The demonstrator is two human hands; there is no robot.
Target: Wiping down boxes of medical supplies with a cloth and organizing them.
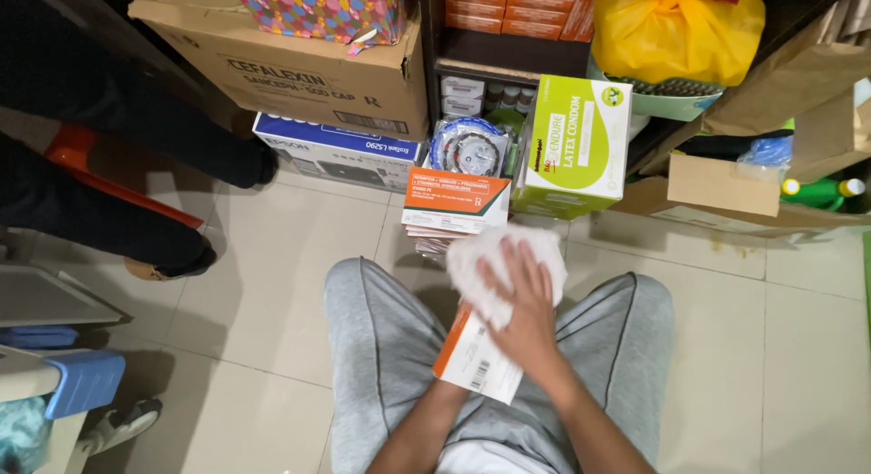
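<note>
Right hand (522, 315) pressing cloth (494, 261), box (474, 358) beneath

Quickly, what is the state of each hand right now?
Left hand: hidden under the orange and white box, apparently holding it; grip cannot be told.
Right hand: open, fingers spread, pressing a white cloth on the box.

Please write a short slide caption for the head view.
Right hand presses white cloth onto orange-and-white box held over the lap.

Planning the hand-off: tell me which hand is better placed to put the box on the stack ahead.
Probably left: the left hand holds the box from beneath, while the right hand lies flat on the cloth.
</note>
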